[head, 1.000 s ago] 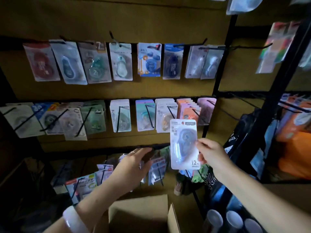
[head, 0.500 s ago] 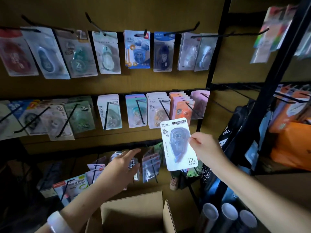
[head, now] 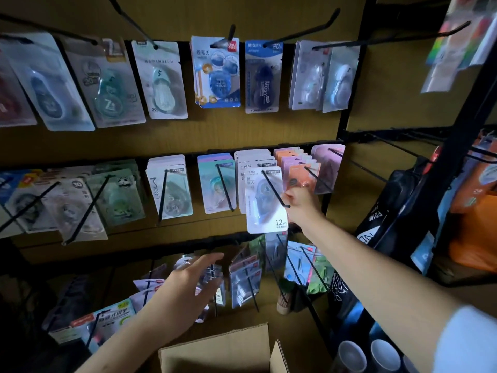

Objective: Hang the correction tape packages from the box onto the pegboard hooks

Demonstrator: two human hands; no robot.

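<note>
A white correction tape package (head: 265, 204) marked "12 m" sits at the front of a stack of like packages on a black hook (head: 274, 188) in the middle row of the pegboard (head: 269, 130). My right hand (head: 301, 204) pinches its right edge, near the hook's tip. My left hand (head: 188, 289) hovers lower down, fingers apart and holding nothing, in front of the bottom row of packages. The cardboard box (head: 223, 351) stands open at the bottom centre; its inside is hidden.
Three rows of hooks carry many blister packs. A black rack post (head: 457, 146) rises at the right, with an orange bag (head: 476, 238) and dark bags behind it. Rolled tubes (head: 352, 356) stand at the bottom right.
My right hand has lifted the package up and to the left, from in front of the lower rows to the middle-row hook. The left hand stays low and open.
</note>
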